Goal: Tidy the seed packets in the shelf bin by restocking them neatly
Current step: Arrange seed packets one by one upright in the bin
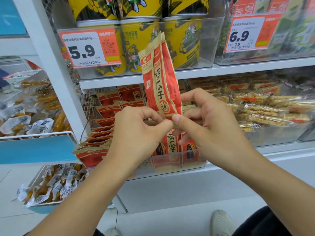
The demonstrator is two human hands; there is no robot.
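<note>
**Both hands on a little stack of seed packets**

So the left hand [136, 132] and right hand [204, 123] both pinch the bottom edge of a few red-and-tan seed packets [160, 79], held upright in front of the shelf, right above the clear bin [192, 162]. More packets [109, 106] sit in that bin, stacked loosely on its left side. Yellow tubs [141, 41] sit on the shelf above.

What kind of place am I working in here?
Most likely a snack aisle in a shop. Price tags hang on clear bins of yellow tubs, wrapped snack bars fill the next bin, and both hands hold seed packets above their shelf bin.
</note>
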